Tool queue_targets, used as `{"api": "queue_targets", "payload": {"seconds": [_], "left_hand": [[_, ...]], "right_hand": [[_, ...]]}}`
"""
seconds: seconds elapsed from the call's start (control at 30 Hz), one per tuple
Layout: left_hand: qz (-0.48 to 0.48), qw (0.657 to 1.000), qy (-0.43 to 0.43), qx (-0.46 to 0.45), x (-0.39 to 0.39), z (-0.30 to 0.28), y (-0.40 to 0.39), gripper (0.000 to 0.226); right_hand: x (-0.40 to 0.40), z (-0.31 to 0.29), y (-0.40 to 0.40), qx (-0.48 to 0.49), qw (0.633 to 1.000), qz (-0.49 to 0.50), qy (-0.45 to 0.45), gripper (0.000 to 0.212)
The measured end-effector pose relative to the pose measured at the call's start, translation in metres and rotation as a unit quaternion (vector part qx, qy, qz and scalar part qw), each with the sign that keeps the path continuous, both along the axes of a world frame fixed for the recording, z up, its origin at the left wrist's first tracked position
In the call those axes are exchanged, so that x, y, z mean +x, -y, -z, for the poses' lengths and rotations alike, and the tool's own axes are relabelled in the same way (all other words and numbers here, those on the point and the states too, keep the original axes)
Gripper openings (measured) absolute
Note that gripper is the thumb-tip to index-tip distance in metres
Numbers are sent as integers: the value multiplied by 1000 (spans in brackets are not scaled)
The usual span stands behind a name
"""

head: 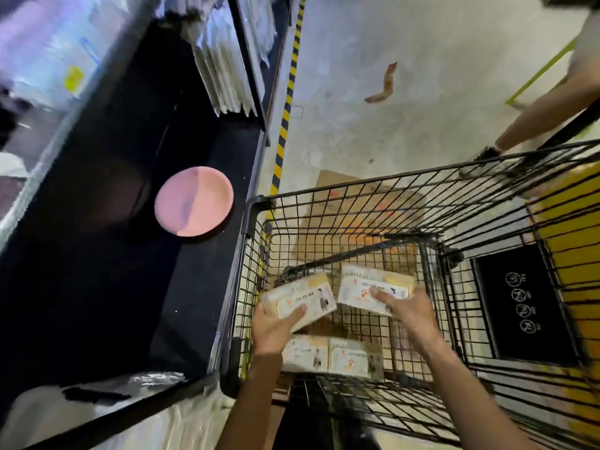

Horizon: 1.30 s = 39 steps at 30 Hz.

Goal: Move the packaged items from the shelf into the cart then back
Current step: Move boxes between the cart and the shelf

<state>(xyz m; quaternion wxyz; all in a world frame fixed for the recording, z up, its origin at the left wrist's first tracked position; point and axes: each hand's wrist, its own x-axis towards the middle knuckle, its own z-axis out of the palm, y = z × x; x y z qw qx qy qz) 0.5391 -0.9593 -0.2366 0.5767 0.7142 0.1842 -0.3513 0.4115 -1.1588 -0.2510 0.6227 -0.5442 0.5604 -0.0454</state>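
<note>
Both my hands are down inside the black wire cart (344, 203). My left hand (274, 326) grips a pale yellow-and-white packet (303, 295), thumb on its top face. My right hand (407, 311) holds a second, similar packet (363, 287) at its near edge. Two more packets (331, 354) lie side by side on the cart's floor below my hands. The dark shelf (107, 287) is to the left of the cart.
A pink plate (193, 202) lies on the dark shelf, with white packaged goods (224, 66) stacked at its far end. Flattened cardboard (357, 203) lies under the cart. Another person's leg and shoe (487, 157) stand beyond the cart's far right corner. Yellow-black tape (287, 102) lines the floor.
</note>
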Motion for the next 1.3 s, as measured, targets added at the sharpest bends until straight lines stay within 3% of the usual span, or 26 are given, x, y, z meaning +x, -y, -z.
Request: {"api": "queue_targets", "payload": {"seconds": [0.1, 0.2, 0.33, 0.47, 0.7, 0.9, 1.03, 1.1, 1.3], "left_hand": [[-49, 996, 12, -68, -22, -34, -21, 54], [-94, 990, 75, -67, -46, -65, -45, 47], [-166, 979, 109, -55, -76, -103, -85, 34], [-253, 959, 112, -67, -109, -136, -137, 39], [-352, 923, 101, -114, -175, -175, -228, 66], [-438, 880, 155, -101, -225, -200, -299, 60], [-481, 850, 199, -74, -244, -215, -353, 62], [-502, 834, 220, -65, -247, -221, -380, 60], [-536, 801, 259, -60, -237, -227, -452, 46]], "right_hand": [[-10, -28, 0, 19, 998, -50, 36, 69], [-16, -56, -5, 32, 989, -131, 56, 87], [-12, -105, -27, 51, 967, -230, 94, 65], [-1, -141, -60, 78, 940, -304, 134, 40], [15, -181, -144, 107, 877, -437, 171, 48], [16, -205, -237, 114, 800, -553, 203, 26], [18, -218, -298, 105, 753, -612, 218, 40], [22, -228, -327, 107, 736, -627, 231, 33], [40, -249, -405, 102, 711, -645, 261, 42]]}}
